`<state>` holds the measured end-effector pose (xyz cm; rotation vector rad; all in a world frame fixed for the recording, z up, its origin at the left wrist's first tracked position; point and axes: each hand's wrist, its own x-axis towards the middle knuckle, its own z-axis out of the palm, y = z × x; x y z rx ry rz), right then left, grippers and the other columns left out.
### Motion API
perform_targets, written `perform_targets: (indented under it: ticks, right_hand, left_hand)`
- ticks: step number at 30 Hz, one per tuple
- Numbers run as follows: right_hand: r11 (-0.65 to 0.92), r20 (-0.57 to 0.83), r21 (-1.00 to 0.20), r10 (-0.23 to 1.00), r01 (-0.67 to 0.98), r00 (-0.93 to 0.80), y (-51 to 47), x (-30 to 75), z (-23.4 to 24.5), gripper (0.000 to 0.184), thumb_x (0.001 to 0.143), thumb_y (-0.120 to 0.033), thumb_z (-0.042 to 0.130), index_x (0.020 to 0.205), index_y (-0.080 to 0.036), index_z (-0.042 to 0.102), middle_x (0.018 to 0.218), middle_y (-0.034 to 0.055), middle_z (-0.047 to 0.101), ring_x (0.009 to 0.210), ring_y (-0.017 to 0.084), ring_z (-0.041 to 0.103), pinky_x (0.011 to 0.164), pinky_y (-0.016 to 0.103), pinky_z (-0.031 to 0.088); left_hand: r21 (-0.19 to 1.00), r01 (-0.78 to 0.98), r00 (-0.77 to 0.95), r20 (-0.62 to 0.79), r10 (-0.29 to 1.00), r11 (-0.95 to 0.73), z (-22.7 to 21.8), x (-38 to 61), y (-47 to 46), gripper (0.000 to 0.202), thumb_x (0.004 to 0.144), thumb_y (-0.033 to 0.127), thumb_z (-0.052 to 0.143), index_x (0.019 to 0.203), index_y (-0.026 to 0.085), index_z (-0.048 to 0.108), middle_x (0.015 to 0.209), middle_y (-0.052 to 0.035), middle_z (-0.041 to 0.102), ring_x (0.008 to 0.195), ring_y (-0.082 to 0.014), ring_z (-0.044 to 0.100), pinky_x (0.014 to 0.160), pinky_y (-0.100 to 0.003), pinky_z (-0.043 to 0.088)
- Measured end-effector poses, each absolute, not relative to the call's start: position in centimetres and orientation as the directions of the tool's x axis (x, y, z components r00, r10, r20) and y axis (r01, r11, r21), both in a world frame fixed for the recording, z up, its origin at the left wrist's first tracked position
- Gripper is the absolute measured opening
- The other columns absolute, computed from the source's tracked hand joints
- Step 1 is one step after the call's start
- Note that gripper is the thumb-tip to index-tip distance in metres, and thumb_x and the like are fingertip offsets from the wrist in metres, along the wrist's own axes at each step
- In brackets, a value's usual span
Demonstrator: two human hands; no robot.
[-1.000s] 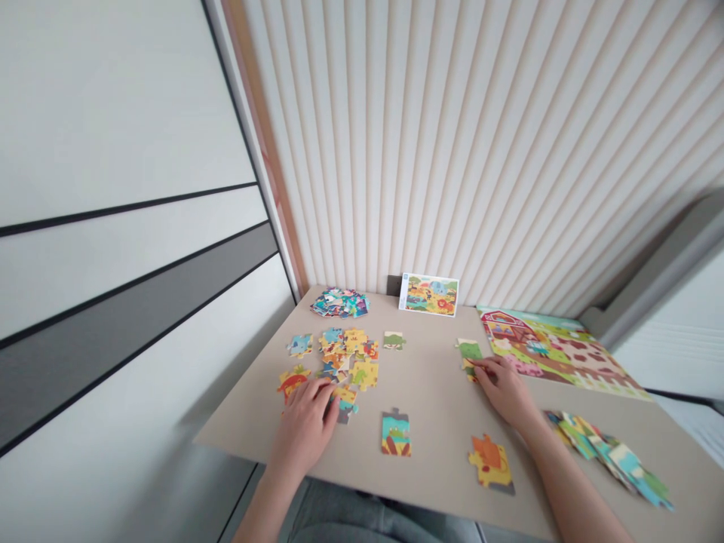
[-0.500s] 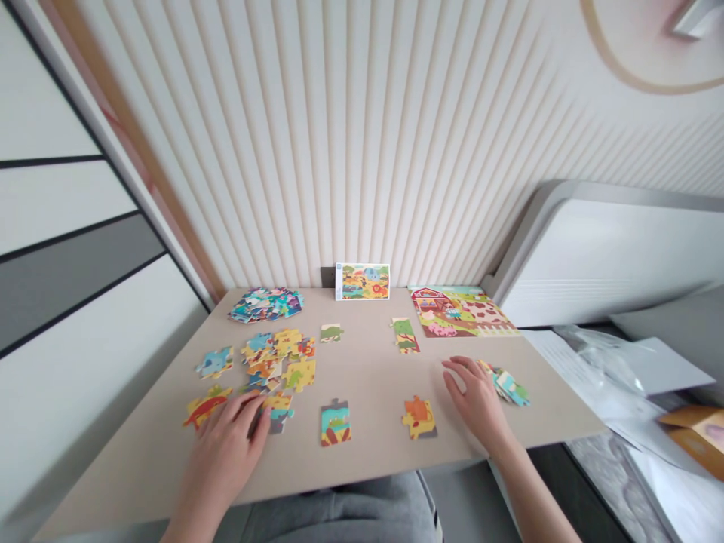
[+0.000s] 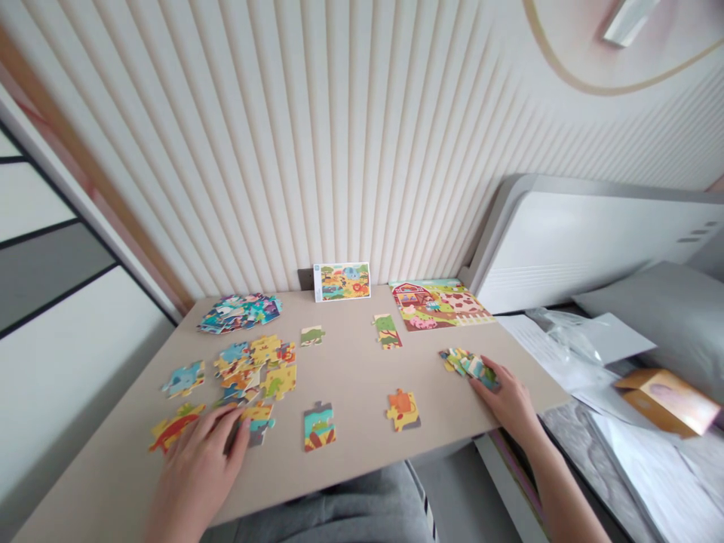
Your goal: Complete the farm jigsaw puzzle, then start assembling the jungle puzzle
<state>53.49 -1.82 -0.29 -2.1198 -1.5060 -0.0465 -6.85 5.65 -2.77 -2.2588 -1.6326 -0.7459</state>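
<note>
My left hand [image 3: 200,464] lies flat on the beige table [image 3: 351,369], fingers spread, its fingertips on loose jigsaw pieces [image 3: 256,419] at the near edge of a scattered heap of pieces [image 3: 254,366]. My right hand [image 3: 509,400] rests at the table's right edge, fingers stretched out onto a small stack of blue-green pieces [image 3: 468,363]. Between the hands lie a joined frog section [image 3: 318,426] and an orange-yellow section [image 3: 403,409]. A green joined section [image 3: 387,331] lies farther back.
A reference picture card [image 3: 342,280] leans on the ribbed wall. Beside it lies a finished farm puzzle [image 3: 438,303]. A second pile of bluish pieces [image 3: 238,312] sits at the back left. Right of the table are papers, plastic wrap [image 3: 571,339] and an orange box [image 3: 667,400].
My right hand left the green section and moved right to the small stack of pieces. The view swung right, showing the bed side. My left hand stayed on the loose pieces.
</note>
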Motion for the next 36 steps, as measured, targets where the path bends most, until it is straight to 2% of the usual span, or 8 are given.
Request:
perform_targets:
  ticks: [8, 13, 15, 18, 23, 28, 33, 36]
  right_hand:
    - [0.002, 0.35, -0.53, 0.911, 0.848, 0.217, -1.8, 50.4, 0.3, 0.057, 0.091, -0.056, 0.063, 0.141, -0.028, 0.058, 0.146, 0.0094, 0.058, 0.133, 0.031, 0.056, 0.113, 0.046, 0.044]
    - [-0.175, 0.451, -0.552, 0.76, 0.816, 0.468, -1.4, 53.7, 0.1, 0.058, 0.087, -0.063, 0.062, 0.13, -0.025, 0.066, 0.136, 0.0121, 0.065, 0.122, 0.033, 0.062, 0.108, 0.048, 0.046]
    - [-0.253, 0.423, -0.534, 0.746, 0.807, 0.514, -1.2, 55.5, -0.3, 0.062, 0.085, -0.065, 0.061, 0.13, -0.023, 0.067, 0.131, 0.0142, 0.067, 0.117, 0.034, 0.064, 0.103, 0.049, 0.048]
    - [-0.269, 0.369, -0.484, 0.8, 0.833, 0.473, -1.1, 56.8, -0.7, 0.064, 0.086, -0.066, 0.058, 0.131, -0.022, 0.067, 0.129, 0.0146, 0.068, 0.115, 0.034, 0.065, 0.1, 0.049, 0.05]
    - [-0.237, 0.424, -0.358, 0.82, 0.903, 0.383, -1.1, 54.2, -0.6, 0.054, 0.092, -0.065, 0.052, 0.13, -0.03, 0.068, 0.139, 0.011, 0.063, 0.127, 0.035, 0.059, 0.107, 0.053, 0.043]
    - [-0.126, 0.394, -0.224, 0.895, 0.966, 0.208, -0.7, 49.6, -0.4, 0.054, 0.092, -0.064, 0.058, 0.137, -0.035, 0.063, 0.141, 0.0064, 0.063, 0.134, 0.033, 0.053, 0.114, 0.056, 0.034]
    - [-0.104, 0.412, -0.208, 0.892, 0.972, 0.184, -0.3, 48.4, -0.5, 0.048, 0.094, -0.058, 0.056, 0.134, -0.033, 0.065, 0.138, 0.0067, 0.065, 0.13, 0.032, 0.055, 0.114, 0.053, 0.034]
    - [-0.19, 0.462, -0.247, 0.839, 0.95, 0.288, -0.3, 50.0, -0.1, 0.051, 0.095, -0.057, 0.052, 0.139, -0.033, 0.062, 0.139, 0.0079, 0.063, 0.127, 0.032, 0.056, 0.111, 0.053, 0.036]
  left_hand:
    - [0.074, 0.939, 0.244, 0.547, 0.801, -0.336, -3.0, -7.0, 5.7, 0.037, 0.097, 0.049, 0.047, 0.111, 0.022, 0.069, 0.117, -0.012, 0.07, 0.103, -0.0307, 0.067, 0.092, -0.043, 0.051]
    - [0.083, 0.938, 0.24, 0.543, 0.805, -0.336, -2.5, -6.7, 5.6, 0.036, 0.097, 0.047, 0.046, 0.111, 0.022, 0.069, 0.117, -0.0119, 0.071, 0.103, -0.0306, 0.067, 0.093, -0.043, 0.051]
    - [0.086, 0.938, 0.239, 0.545, 0.804, -0.337, -2.3, -6.6, 5.5, 0.036, 0.097, 0.046, 0.046, 0.11, 0.022, 0.069, 0.116, -0.0122, 0.071, 0.103, -0.0304, 0.067, 0.091, -0.043, 0.051]
    - [0.091, 0.936, 0.239, 0.549, 0.801, -0.341, -2.3, -6.5, 5.5, 0.036, 0.097, 0.046, 0.046, 0.109, 0.022, 0.07, 0.116, -0.0121, 0.07, 0.102, -0.0295, 0.067, 0.092, -0.042, 0.052]
    - [0.081, 0.939, 0.241, 0.543, 0.805, -0.335, -2.4, -6.5, 5.5, 0.037, 0.098, 0.048, 0.045, 0.111, 0.022, 0.068, 0.118, -0.0121, 0.07, 0.102, -0.0299, 0.066, 0.094, -0.044, 0.05]
    - [0.073, 0.94, 0.243, 0.541, 0.805, -0.333, -2.5, -6.6, 5.6, 0.037, 0.099, 0.047, 0.045, 0.112, 0.021, 0.067, 0.119, -0.0124, 0.07, 0.105, -0.0305, 0.065, 0.096, -0.045, 0.049]
    - [0.065, 0.942, 0.247, 0.532, 0.81, -0.33, -2.6, -6.7, 5.6, 0.038, 0.1, 0.047, 0.045, 0.114, 0.02, 0.067, 0.119, -0.0124, 0.07, 0.105, -0.0308, 0.065, 0.095, -0.045, 0.05]
    - [0.072, 0.943, 0.241, 0.53, 0.813, -0.326, -2.5, -6.6, 5.5, 0.037, 0.099, 0.047, 0.046, 0.113, 0.021, 0.068, 0.12, -0.0121, 0.07, 0.105, -0.0304, 0.065, 0.095, -0.044, 0.05]
